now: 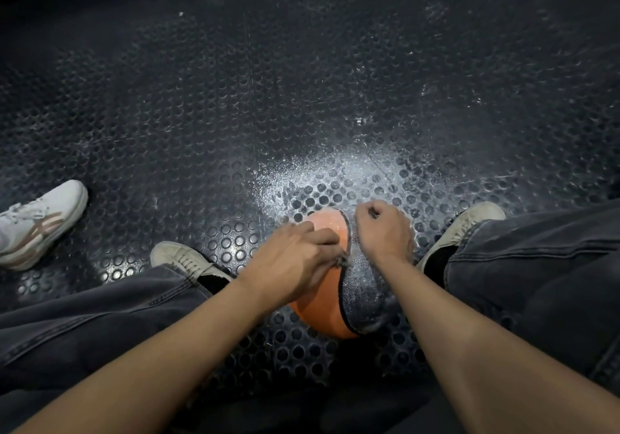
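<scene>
An orange disc-shaped pad (318, 313) lies on the black studded rubber floor between my feet. A dark grey abrasive sheet (364, 292) covers its right half, its edge curling up along the middle. My left hand (295, 259) pinches the frayed edge of that sheet near the pad's centre. My right hand (382, 229) is curled into a fist at the pad's far right rim, gripping the sheet's far end; what lies under its fingers is hidden.
White dust (335, 172) is scattered on the floor just beyond the pad. My two beige shoes (188, 262) (469, 222) flank the pad, with dark jeans over my knees. Another person's white sneaker (40, 222) stands at the left edge.
</scene>
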